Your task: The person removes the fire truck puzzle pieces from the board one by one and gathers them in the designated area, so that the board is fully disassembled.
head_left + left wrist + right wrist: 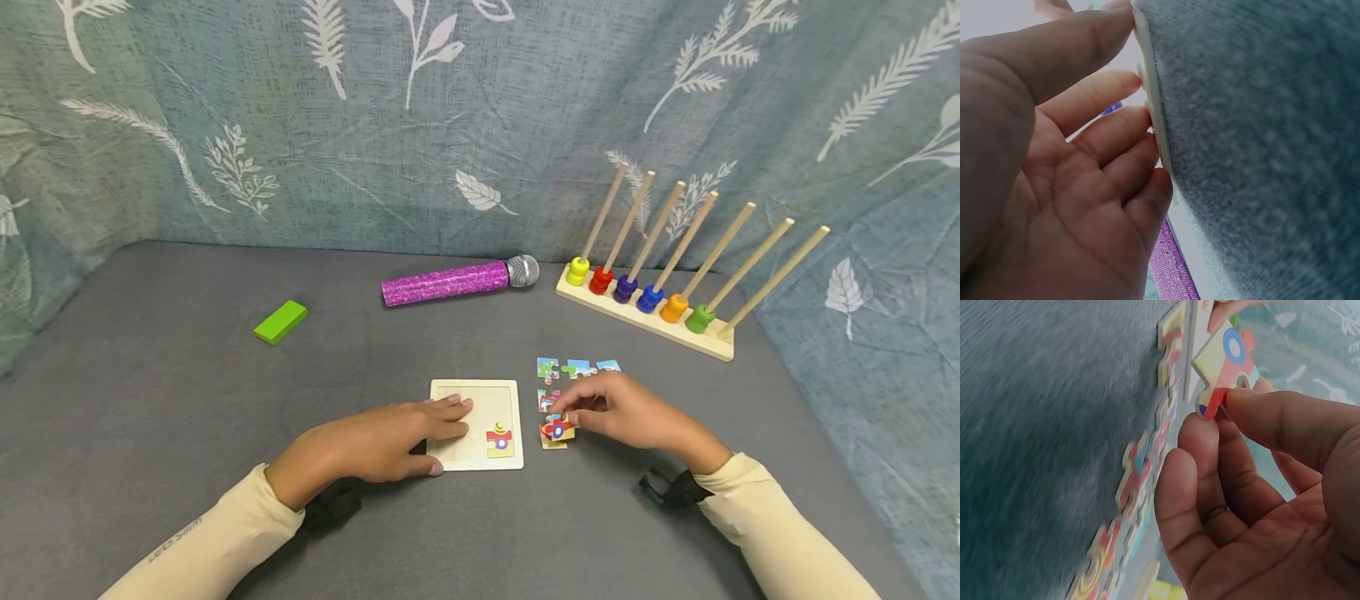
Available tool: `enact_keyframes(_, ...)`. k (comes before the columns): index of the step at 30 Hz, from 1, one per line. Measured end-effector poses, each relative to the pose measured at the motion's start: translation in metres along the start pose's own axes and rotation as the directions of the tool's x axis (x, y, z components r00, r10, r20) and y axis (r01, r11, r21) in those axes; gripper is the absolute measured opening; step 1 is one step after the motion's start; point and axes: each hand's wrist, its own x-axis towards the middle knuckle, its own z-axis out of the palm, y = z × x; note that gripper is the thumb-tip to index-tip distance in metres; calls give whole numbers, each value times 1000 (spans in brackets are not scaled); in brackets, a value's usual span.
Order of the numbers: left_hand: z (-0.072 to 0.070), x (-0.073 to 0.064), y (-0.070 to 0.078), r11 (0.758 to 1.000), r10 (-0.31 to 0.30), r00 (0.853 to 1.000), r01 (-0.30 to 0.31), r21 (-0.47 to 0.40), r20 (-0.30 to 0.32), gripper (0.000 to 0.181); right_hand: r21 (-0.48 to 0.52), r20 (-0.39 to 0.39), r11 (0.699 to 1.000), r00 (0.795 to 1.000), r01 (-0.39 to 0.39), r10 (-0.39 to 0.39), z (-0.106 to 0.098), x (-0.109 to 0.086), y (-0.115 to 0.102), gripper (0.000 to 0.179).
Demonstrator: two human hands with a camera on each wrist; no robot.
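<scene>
A square wooden puzzle tray (487, 407) lies on the table, one jigsaw piece (500, 442) set in its lower right corner. My left hand (393, 437) rests over the tray's left side with fingers extended; in the left wrist view, its fingertips (1129, 80) touch the tray's edge (1161, 134). To the tray's right, my right hand (626, 408) pinches a red and yellow jigsaw piece (1225, 359) with a blue ring between thumb and fingers. Under and beyond that hand lie several loose jigsaw pieces (548, 368), some of them hidden by it.
A purple glittery microphone (446, 284) lies behind the tray. At the back right stands a wooden peg rack (645, 317) with coloured beads on tall pegs. A green block (281, 322) sits at the left. Patterned cloth (300, 167) hangs behind the table.
</scene>
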Motion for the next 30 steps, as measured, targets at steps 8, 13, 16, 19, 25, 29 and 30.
enact_keyframes(8,-1,0,0,1000,6,1000,-6,20,-11,49,-34,-4,999,1000,-29,29,-11,-13,5,20)
enact_keyframes(13,0,1,-1,999,22,1000,-22,28,-6,49,-33,13,999,999,-31,31,-13,-22,14,20)
enact_keyframes(16,1,1,-1,999,22,1000,-22,28,-6,50,-34,11,999,1000,-21,21,-14,-24,17,20)
enact_keyframes(19,1,0,-2,1000,15,1000,-15,25,-7,50,-39,9,999,1000,-23,23,-14,-25,17,20)
enact_keyframes(25,1,1,-1,999,19,1000,-19,26,0,50,-61,-1,998,1000,-22,22,-12,-28,15,21)
enact_keyframes(29,1,0,0,1000,5,1000,-6,21,6,50,-82,5,996,1000,-20,20,-11,-27,14,21)
enact_keyframes(30,1,0,0,1000,3,1000,-3,21,6,50,-82,9,996,1000,-24,25,-11,-27,13,20)
